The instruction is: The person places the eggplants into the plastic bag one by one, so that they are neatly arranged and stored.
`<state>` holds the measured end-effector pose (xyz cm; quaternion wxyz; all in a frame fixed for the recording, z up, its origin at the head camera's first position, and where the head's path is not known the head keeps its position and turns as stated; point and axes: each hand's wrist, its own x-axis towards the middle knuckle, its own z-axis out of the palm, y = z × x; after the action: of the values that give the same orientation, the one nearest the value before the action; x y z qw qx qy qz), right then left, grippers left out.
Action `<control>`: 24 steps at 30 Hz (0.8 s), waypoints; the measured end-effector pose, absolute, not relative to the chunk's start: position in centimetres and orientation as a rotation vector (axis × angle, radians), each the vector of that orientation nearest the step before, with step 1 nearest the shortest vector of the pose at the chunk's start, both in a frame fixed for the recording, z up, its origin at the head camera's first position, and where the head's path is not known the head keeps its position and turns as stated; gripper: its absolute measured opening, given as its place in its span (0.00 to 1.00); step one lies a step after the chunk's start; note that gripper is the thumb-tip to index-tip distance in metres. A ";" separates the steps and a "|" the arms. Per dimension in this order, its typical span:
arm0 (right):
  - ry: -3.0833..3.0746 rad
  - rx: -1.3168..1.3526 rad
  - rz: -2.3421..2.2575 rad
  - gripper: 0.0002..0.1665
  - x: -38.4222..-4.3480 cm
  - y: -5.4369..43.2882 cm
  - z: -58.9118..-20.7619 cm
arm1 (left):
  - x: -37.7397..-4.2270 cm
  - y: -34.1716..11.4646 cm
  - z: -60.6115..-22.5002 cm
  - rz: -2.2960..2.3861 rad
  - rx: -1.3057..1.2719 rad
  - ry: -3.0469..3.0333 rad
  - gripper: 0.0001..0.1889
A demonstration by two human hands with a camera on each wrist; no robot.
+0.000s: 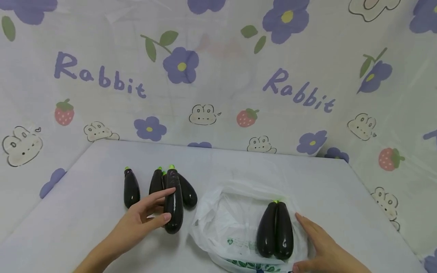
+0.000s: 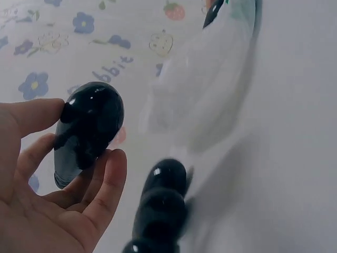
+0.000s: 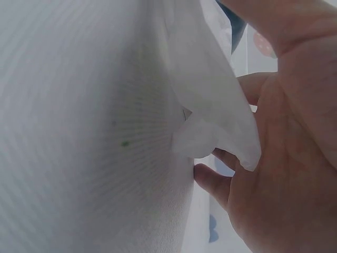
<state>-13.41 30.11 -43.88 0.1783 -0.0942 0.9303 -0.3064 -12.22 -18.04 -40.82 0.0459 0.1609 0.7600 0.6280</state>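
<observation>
In the head view my left hand (image 1: 141, 216) holds a dark, glossy eggplant (image 1: 175, 212) between thumb and fingers, its green stem end pointing away. The left wrist view shows this eggplant (image 2: 89, 132) raised clear of the others. My right hand (image 1: 322, 246) rests at the right side of a white plastic bag (image 1: 211, 227), thumb and fingers spread apart against it. Two eggplants (image 1: 284, 231) lie side by side in the bag's mouth. In the right wrist view, the bag's edge (image 3: 210, 105) hangs beside the palm, and its contact with the fingertips is partly hidden.
Behind the left hand several more eggplants (image 1: 187, 191) lie close together, partly covered by the held one. A single eggplant (image 1: 131, 189) lies farther left. The white table (image 1: 112, 159) ends at a patterned curtain (image 1: 218, 76).
</observation>
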 end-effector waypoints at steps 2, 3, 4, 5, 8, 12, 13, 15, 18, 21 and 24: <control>2.631 -0.279 -0.872 0.80 -13.4 30.1 -43.7 | -12.3 -17.2 -40.3 1.904 0.534 2.289 0.29; 2.621 -0.262 -0.879 0.81 -13.5 30.1 -43.7 | -12.3 -16.7 -40.1 1.894 0.551 2.277 0.29; 2.610 -0.245 -0.886 0.81 -13.5 30.1 -43.6 | -12.3 -16.2 -39.9 1.882 0.566 2.271 0.29; 2.602 -0.232 -0.891 0.81 -13.5 30.1 -43.6 | -12.3 -15.8 -39.7 1.873 0.582 2.258 0.29; 2.570 -0.182 -0.914 0.82 -13.6 30.1 -43.6 | -12.3 -14.4 -39.1 1.841 0.612 2.227 0.29; 2.569 -0.164 -0.910 0.82 -13.5 30.1 -43.7 | -12.6 -12.8 -38.8 1.812 0.636 2.176 0.29; 2.572 -0.157 -0.903 0.82 -13.5 30.1 -43.7 | -12.6 -12.4 -38.8 1.805 0.643 2.166 0.29; 2.575 -0.155 -0.896 0.82 -13.5 30.0 -43.7 | -12.7 -11.8 -38.8 1.797 0.660 2.136 0.29; 2.572 -0.149 -0.893 0.81 -13.6 30.0 -43.6 | -12.9 -10.8 -38.9 1.779 0.694 2.097 0.28; 2.573 -0.153 -0.892 0.82 -13.6 30.0 -43.6 | -13.1 -9.9 -38.9 1.752 0.716 2.078 0.28; 2.584 -0.163 -0.886 0.82 -13.6 30.0 -43.7 | -13.3 -9.1 -38.8 1.738 0.733 2.058 0.27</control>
<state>-13.59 30.04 -43.69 0.2013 -0.0583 0.9250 -0.3171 -13.28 -9.12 -38.76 0.1741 0.2586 0.7259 0.6131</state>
